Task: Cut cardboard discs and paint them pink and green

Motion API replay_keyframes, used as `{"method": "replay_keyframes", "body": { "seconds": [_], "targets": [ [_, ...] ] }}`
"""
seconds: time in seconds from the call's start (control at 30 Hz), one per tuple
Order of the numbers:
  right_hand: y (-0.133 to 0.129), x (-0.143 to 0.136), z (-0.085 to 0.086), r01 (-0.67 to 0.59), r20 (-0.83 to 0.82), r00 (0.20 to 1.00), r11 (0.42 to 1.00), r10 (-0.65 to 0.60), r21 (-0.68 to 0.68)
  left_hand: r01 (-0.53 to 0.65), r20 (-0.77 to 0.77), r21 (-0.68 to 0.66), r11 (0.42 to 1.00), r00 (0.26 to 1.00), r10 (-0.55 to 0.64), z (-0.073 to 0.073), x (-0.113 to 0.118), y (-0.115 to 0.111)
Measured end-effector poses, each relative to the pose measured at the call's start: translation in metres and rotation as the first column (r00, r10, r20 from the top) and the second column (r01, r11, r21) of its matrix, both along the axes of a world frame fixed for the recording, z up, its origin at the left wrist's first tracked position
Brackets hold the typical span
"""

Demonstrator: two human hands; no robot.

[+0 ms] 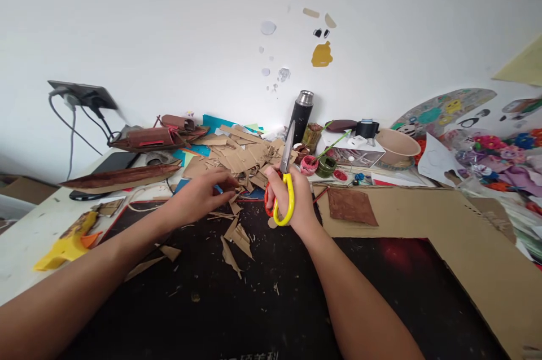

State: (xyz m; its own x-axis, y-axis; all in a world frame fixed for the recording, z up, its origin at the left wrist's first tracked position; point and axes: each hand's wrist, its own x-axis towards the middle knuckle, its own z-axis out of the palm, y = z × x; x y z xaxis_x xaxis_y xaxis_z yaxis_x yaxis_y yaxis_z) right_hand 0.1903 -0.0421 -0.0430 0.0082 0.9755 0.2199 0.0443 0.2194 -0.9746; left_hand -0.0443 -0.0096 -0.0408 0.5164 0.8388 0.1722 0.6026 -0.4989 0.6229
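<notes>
My right hand (296, 196) is closed around a pair of scissors (284, 202) with one yellow and one red handle loop; the blades point up and away, and look closed. To its left, my left hand (203, 196) reaches over the near edge of a heap of cardboard scraps (241, 154), its fingers apart and curved a little. Nothing shows in its grasp. More cardboard pieces (241, 240) and small shreds lie on the black mat (271, 303) between my forearms.
A yellow glue gun (70, 244) and long brown cardboard piece (122, 178) lie left. Behind stand a black flask (301, 117), paint jars (309, 165) and a bowl (397, 146). A brown-painted square (351, 206) rests on the large cardboard sheet (478, 264) at right.
</notes>
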Motion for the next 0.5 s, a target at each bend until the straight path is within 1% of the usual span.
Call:
{"method": "replay_keyframes", "body": {
  "seconds": [0.1,0.13,0.2,0.27,0.33,0.4,0.43,0.5],
  "targets": [
    [-0.001,-0.001,-0.001,-0.031,0.033,0.999,0.999,0.032,-0.025,-0.119,0.047,-0.045,0.992,0.992,0.121,-0.008,-0.021,-0.002],
    [-0.002,-0.002,-0.001,-0.046,0.04,0.998,0.998,0.047,-0.037,-0.141,0.072,-0.067,0.988,0.987,0.146,-0.011,-0.027,-0.002],
    [-0.003,-0.003,0.0,-0.083,0.052,0.995,0.995,0.086,-0.06,-0.2,0.13,-0.104,0.974,0.968,0.212,-0.017,-0.036,-0.001],
    [-0.006,-0.006,0.0,-0.138,0.045,0.989,0.985,0.143,-0.099,-0.263,0.182,-0.135,0.955,0.941,0.285,-0.019,-0.043,-0.001],
    [-0.009,-0.009,0.0,-0.205,0.031,0.977,0.966,0.212,-0.154,-0.29,0.243,-0.176,0.941,0.913,0.327,-0.017,-0.045,-0.003],
    [-0.012,-0.014,-0.001,-0.278,0.015,0.958,0.938,0.288,-0.207,-0.281,0.309,-0.209,0.937,0.89,0.336,-0.012,-0.046,-0.005],
    [-0.013,-0.016,-0.001,-0.316,0.01,0.945,0.921,0.326,-0.228,-0.281,0.328,-0.216,0.935,0.881,0.341,-0.01,-0.046,-0.007],
    [-0.016,-0.019,-0.002,-0.38,-0.007,0.92,0.889,0.391,-0.256,-0.325,0.317,-0.206,0.923,0.87,0.377,-0.005,-0.046,-0.009]
  ]
}}
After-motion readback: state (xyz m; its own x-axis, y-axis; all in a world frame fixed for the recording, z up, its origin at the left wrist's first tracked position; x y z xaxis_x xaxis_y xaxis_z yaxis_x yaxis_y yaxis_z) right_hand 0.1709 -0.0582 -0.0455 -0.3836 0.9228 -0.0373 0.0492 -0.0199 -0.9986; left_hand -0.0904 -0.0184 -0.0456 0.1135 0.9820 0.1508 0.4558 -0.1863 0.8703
